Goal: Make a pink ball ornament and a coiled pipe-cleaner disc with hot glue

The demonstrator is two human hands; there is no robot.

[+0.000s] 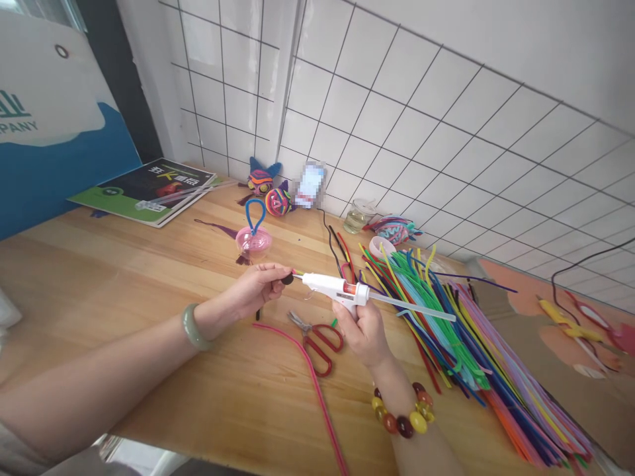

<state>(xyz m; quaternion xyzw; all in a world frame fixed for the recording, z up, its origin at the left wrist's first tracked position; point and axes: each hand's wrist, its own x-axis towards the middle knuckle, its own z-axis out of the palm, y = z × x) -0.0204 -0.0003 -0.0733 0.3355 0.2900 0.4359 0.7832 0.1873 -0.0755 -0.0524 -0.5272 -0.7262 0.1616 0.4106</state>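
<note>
White plastic hot-glue gun (333, 288), with a translucent glue stick projecting rearward, sits at frame centre above the wooden table (124, 284). The right hand (364, 330) is closed around its grip. The left hand (258, 285) pinches a small black bead (288, 279) at the nozzle. Red-handled scissors (317, 340) lie below.

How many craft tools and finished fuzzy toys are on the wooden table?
White hot glue gun, in the right hand: 1
Red-handled scissors: 1
Striped pipe-cleaner creatures by the tiled wall: 2
Pink round basket with blue loop handle: 1
Small dark bead, in the left hand: 1
Total: 6
</note>
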